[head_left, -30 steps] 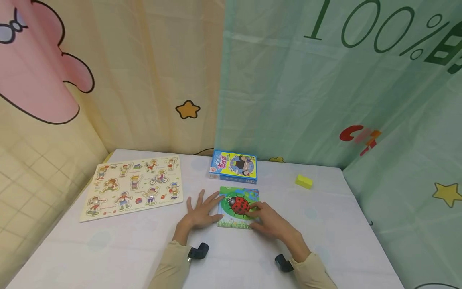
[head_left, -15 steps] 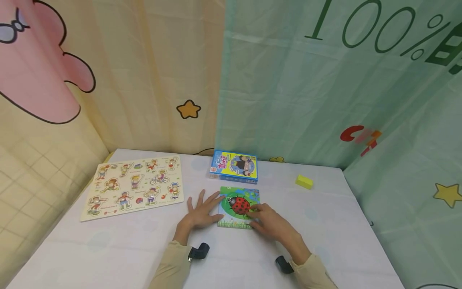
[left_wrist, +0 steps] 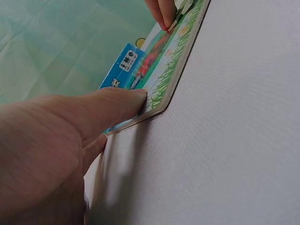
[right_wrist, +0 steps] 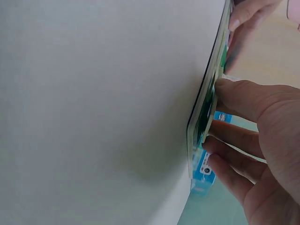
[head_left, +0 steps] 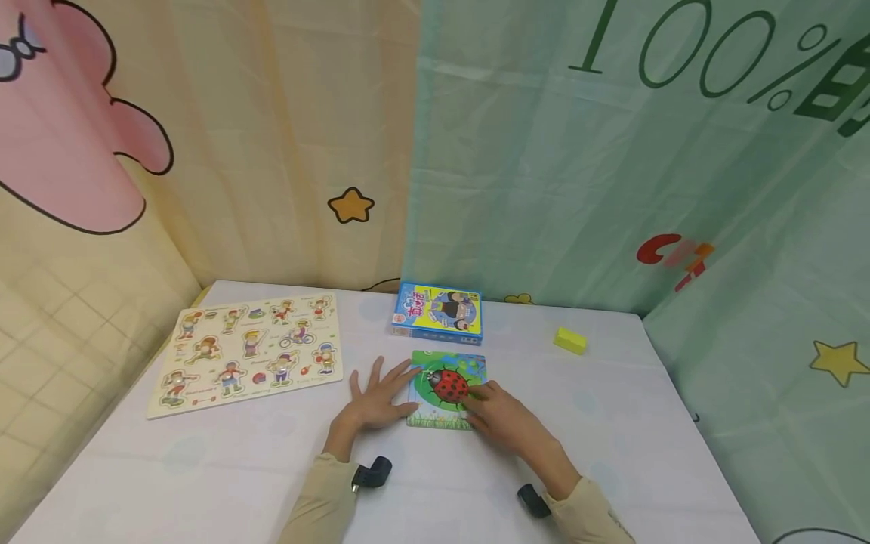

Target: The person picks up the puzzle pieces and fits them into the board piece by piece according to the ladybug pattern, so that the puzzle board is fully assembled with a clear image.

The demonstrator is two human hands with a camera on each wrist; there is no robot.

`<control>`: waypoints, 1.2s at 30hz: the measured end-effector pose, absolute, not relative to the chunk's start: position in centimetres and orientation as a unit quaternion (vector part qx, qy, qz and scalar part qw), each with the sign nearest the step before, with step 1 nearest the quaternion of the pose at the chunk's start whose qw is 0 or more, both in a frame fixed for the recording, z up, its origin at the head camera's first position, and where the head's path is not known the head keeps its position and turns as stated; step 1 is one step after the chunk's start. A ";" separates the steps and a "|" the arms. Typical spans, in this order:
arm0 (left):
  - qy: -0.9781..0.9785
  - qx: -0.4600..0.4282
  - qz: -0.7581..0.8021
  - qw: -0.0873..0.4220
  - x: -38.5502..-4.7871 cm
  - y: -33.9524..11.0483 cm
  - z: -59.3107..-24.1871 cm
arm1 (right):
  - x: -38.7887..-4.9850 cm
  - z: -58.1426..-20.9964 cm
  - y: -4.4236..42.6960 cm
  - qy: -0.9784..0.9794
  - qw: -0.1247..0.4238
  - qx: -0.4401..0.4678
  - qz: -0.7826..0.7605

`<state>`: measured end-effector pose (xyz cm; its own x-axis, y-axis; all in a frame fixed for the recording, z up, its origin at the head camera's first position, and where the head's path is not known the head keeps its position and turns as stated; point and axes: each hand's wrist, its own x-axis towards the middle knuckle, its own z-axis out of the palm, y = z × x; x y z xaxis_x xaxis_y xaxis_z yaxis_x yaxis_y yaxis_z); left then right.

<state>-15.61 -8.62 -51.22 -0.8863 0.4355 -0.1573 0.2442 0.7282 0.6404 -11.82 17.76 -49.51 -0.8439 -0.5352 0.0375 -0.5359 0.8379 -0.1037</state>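
In the head view a small puzzle board (head_left: 428, 417) with a red ladybug (head_left: 447, 385) on green lies flat near the middle of the table. My left hand (head_left: 376, 402) rests at its left edge with spread fingers; the left wrist view has the thumb (left_wrist: 126, 103) pressing on the board's corner. At the right side, my right hand (head_left: 506, 419) pinches a puzzle piece (right_wrist: 206, 117) between thumb and fingers. The right wrist view has this piece tilted up off the board along one edge. The right hand covers the board's lower right corner in the head view.
Behind the board lies a blue and yellow box (head_left: 437, 313). A large wooden puzzle board (head_left: 248, 351) with figures of children is at the left. Toward the back right sits a yellow block (head_left: 570, 341). Printed curtains (head_left: 530, 166) hang around the white table (head_left: 435, 499).
The right hand's fingers have shifted slightly, and the puzzle piece under them has tipped up at the board's right side. My left hand holds its place.
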 end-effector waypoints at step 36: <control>0.921 0.190 0.303 0.154 -15.8 -8.6 -51.3 | -11.3 -49.7 16.7 -0.963 0.032 0.268 0.000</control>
